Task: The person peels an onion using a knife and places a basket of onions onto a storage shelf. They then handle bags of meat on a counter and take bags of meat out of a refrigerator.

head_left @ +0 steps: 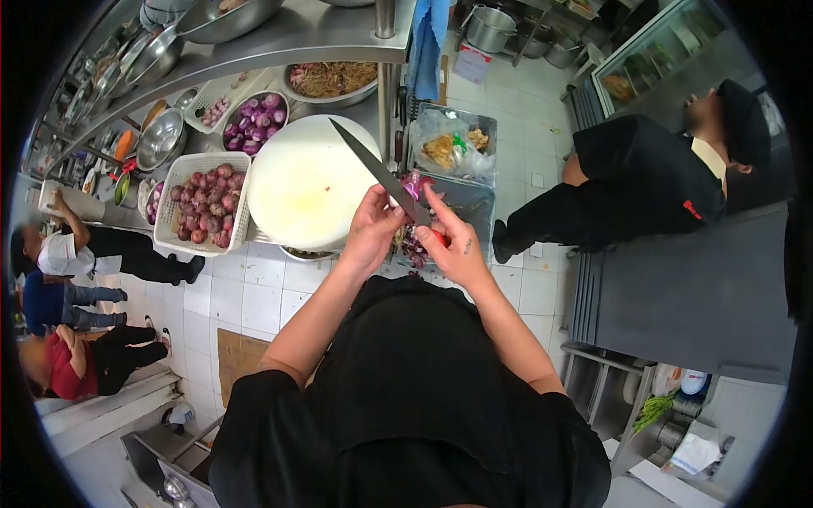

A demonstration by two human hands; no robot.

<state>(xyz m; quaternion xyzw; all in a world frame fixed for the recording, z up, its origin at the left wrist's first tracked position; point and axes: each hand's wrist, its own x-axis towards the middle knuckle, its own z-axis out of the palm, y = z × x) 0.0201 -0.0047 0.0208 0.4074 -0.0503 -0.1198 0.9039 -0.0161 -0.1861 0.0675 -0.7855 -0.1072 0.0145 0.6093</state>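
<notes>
- A red onion (415,184) sits between the hands, beyond the table's (364,110) right edge, above a bin (487,212).
- The left hand (373,227) curls its fingers inward, holding the onion.
- The right hand (457,250) is closed around the handle of a knife (377,168).
- The blade hides part of the onion; fingers cover most of the handle; the bin's contents are hard to make out.

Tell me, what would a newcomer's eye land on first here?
Probably the large knife, at the centre between the left hand and right hand, its dark blade slanting across the edge of a round white board in this view. Next might come the red onions heaped in a white basket just left of the board, then the person in black at upper right.
</notes>
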